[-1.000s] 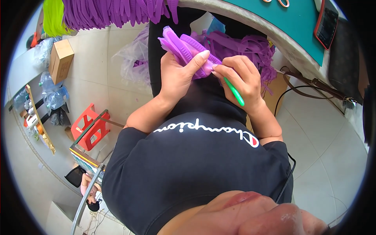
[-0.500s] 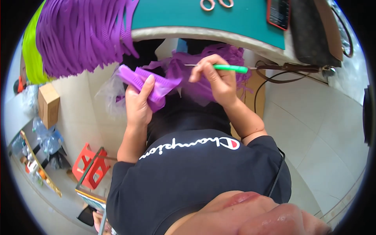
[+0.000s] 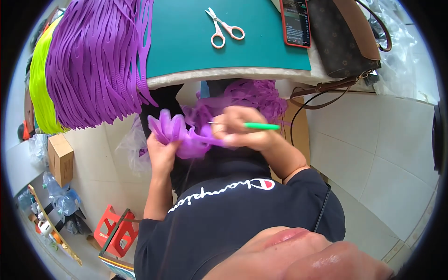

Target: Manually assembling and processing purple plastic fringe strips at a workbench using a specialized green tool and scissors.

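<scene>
My left hand [image 3: 161,157] is closed round a bunch of soft purple strips [image 3: 171,128], which fans out in loops above the thumb. Close to its right, my right hand [image 3: 247,126], blurred by motion, grips a slim tool with a green handle [image 3: 262,126] and a thin metal tip pointing left. A stretch of purple strip runs from the left bunch to the right fingertips and seems to be pinched there. Behind both hands, a tangled heap of purple strips [image 3: 261,95] lies at my lap, below the table edge.
On the table's green mat [image 3: 182,46] lie pink-handled scissors [image 3: 215,20] and a red-cased phone [image 3: 309,28]. A brown handbag [image 3: 343,42] sits at right. Purple strips [image 3: 98,60] and lime-yellow strips [image 3: 42,93] hang over the left edge. A carton [image 3: 60,161] and red stool [image 3: 112,228] stand at left.
My right hand has come down and left toward the bunch, meeting a purple strip. The bunch has spread into loops. The view has shifted, showing more of the table and the whole scissors.
</scene>
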{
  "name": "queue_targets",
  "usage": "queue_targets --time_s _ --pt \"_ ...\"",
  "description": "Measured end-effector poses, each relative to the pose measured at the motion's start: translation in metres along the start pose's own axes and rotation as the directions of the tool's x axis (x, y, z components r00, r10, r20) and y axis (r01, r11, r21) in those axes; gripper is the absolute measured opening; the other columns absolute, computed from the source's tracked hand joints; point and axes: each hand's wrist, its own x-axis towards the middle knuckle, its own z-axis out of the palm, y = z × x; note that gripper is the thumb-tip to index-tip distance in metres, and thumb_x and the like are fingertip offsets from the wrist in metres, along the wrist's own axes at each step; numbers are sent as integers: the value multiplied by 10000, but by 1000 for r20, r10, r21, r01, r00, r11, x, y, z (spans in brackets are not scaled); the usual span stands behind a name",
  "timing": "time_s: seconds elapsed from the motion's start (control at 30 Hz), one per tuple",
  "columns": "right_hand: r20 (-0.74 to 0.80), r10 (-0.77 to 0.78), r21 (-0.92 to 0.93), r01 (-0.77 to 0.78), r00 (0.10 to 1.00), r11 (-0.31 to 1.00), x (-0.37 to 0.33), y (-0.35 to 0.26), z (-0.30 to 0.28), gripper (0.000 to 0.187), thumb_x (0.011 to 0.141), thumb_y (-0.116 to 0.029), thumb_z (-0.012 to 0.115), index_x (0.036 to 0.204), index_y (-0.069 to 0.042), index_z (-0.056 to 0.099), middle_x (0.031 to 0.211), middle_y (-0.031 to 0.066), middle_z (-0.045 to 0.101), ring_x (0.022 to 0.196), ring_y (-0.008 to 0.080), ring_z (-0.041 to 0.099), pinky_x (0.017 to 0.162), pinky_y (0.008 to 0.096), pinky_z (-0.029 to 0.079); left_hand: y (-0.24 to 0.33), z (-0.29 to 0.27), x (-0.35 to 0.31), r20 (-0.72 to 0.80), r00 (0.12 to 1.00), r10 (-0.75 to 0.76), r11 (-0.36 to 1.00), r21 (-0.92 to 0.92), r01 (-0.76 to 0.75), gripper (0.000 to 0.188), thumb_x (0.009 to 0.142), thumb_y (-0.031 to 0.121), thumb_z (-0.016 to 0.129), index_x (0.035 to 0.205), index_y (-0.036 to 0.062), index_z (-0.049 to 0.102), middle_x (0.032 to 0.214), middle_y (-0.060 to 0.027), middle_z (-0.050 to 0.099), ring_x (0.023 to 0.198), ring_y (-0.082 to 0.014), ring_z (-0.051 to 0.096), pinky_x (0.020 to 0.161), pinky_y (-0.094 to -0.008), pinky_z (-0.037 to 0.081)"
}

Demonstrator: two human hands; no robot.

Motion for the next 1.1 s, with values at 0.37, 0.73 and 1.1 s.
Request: queue_targets --time_s 0.37,0.73,1.1 --pt "-409 -729 421 823 548 382 -106 -141 -58 171 865 34 564 801 -96 474 782 19 471 697 142 459 558 259 421 -42 -135 23 -81 884 -461 679 -674 292 180 901 99 626 1054 28 564 923 -38 608 845 -158 599 807 -299 506" --pt "-298 -345 -948 -234 890 216 -74 -95 -46 259 788 92 629 742 -31 406 904 97 615 776 138 540 701 248 449 -24 -76 5 364 829 -424 458 -704 543 304 992 310 463 1081 35 556 1036 -105 637 938 -211 622 924 -415 477" --pt "-91 -305 -781 122 948 613 -2 11 6 285 985 -193 489 968 55 628 879 129 607 774 167 576 720 273 470 30 35 -12 247 965 -85 900 -396 181 535 755 -20 729 1238 19 503 1120 -73 598 1054 -180 577 931 -324 446"
